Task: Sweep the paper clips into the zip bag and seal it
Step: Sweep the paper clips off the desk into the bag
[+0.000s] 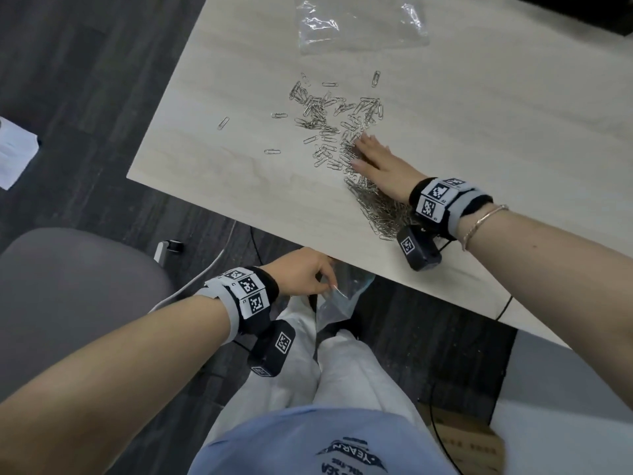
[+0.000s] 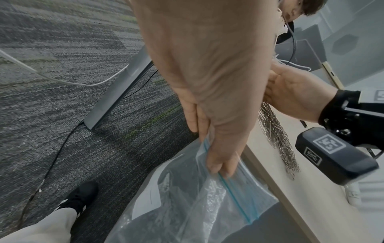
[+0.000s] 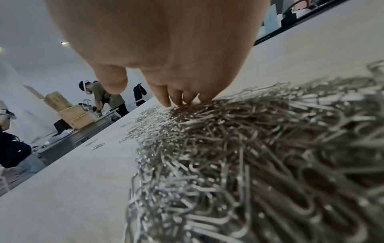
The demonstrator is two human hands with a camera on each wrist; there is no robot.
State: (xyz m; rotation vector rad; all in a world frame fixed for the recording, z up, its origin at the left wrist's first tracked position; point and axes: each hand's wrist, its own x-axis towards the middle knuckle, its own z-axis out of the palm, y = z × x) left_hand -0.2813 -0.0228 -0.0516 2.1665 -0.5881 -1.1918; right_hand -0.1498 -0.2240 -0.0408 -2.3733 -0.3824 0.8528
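Silver paper clips lie scattered on the light wooden table, with a dense heap near its front edge. My right hand lies flat with straight fingers on the heap, fingertips touching the clips. Below the table edge my left hand pinches the rim of a clear zip bag with a blue seal strip. The bag hangs open under the edge, over my legs.
A second clear plastic bag lies at the far side of the table. A grey chair stands left of my legs. Cables and a metal table foot lie on the dark carpet.
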